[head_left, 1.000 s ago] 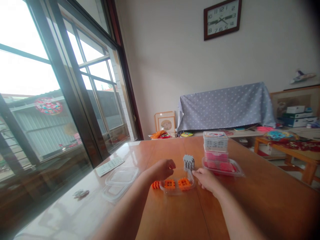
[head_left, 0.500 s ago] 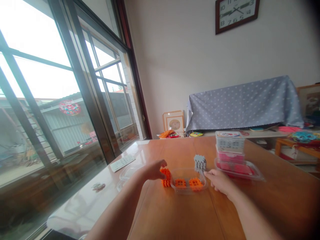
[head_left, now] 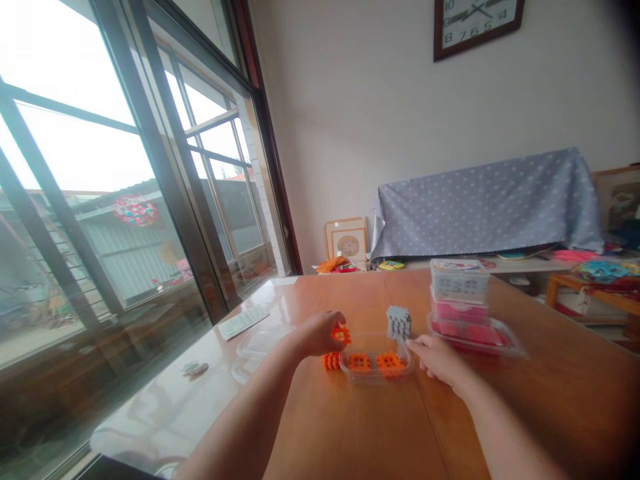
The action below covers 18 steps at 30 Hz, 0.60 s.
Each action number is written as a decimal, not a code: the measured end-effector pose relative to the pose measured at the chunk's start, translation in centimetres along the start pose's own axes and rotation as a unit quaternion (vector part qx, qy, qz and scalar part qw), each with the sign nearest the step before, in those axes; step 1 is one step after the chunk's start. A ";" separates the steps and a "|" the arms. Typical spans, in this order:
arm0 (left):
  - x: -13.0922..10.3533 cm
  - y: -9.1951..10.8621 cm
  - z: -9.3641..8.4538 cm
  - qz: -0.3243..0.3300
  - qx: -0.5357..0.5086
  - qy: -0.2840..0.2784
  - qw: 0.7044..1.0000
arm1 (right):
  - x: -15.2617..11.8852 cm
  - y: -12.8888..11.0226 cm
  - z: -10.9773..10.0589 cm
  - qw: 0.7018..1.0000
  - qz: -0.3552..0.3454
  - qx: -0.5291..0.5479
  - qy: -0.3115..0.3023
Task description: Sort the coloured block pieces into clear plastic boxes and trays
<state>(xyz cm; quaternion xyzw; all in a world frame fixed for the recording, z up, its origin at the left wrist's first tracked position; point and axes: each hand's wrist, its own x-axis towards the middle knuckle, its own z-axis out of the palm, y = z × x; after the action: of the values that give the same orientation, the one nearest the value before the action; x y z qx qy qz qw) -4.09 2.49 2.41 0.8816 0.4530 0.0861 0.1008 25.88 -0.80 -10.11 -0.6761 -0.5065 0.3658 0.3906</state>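
Note:
My left hand (head_left: 320, 333) is closed on some orange interlocking plastic pieces (head_left: 342, 335), held just above the left rim of a clear plastic container (head_left: 377, 379). Below that hand, a stack of orange pieces (head_left: 331, 362) stands on the table against the container's left side. Inside the container lie two orange groups, one at the left (head_left: 359, 362) and one at the right (head_left: 390, 364). My right hand (head_left: 434, 357) pinches the container's right rim. Just behind it stands a stack of grey interlocking pieces (head_left: 399, 322).
Stacked boxes (head_left: 459, 287) and a clear tray of red pieces (head_left: 473, 333) stand at the right. Clear lids or containers (head_left: 260, 343), a printed sheet (head_left: 243, 323) and a small clear packet (head_left: 195, 369) lie at the left. A glass window borders the left side.
My left hand has lifted orange pieces off the stack and moved right, toward the container; the stack beside it is lower. My right hand stays at the rim.

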 end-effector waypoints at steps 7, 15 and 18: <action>1.9 3.4 1.6 0.034 0.053 -0.078 0.995 | -0.1 -0.3 -0.1 1.000 0.001 -0.008 -0.013; 3.9 3.3 4.0 -0.016 0.076 -0.184 0.980 | 0.0 -0.3 -0.1 1.000 -0.002 -0.010 -0.014; 4.1 3.3 4.3 -0.016 0.084 -0.189 0.978 | 0.0 -0.3 -0.2 1.000 -0.001 -0.009 -0.014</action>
<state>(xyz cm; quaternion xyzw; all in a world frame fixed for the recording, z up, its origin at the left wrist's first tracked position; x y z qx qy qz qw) 1.94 3.55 -0.59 0.8801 0.4450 -0.1218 0.1120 25.89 -0.80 -9.73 -0.6737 -0.5161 0.3702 0.3778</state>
